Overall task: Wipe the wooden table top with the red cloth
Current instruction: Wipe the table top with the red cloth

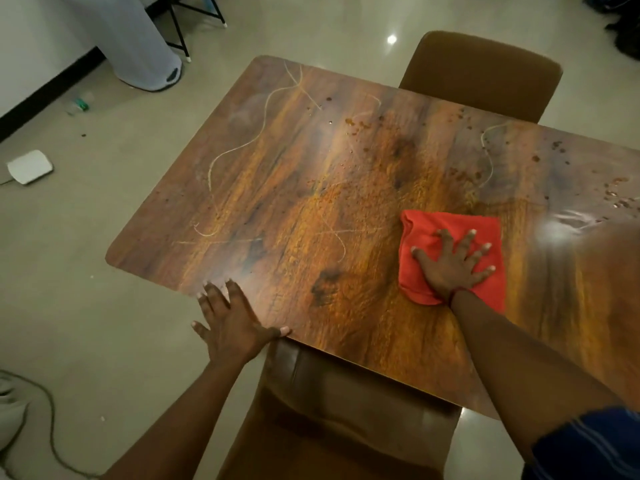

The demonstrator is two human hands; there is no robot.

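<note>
The wooden table top (311,188) fills the middle of the view, marked with pale curved streaks, brown crumbs and wet spots toward the far and right side. A red cloth (433,226) lies flat on its right half. My right hand (453,265) presses down on the cloth with fingers spread wide. My left hand (232,323) rests flat on the near edge of the table, fingers apart, thumb along the edge, holding nothing.
A brown chair (329,410) is tucked under the near edge between my arms. Another brown chair (485,74) stands at the far side. On the floor at left lie a white flat object (29,167), a small bottle (78,105) and a cable (48,427).
</note>
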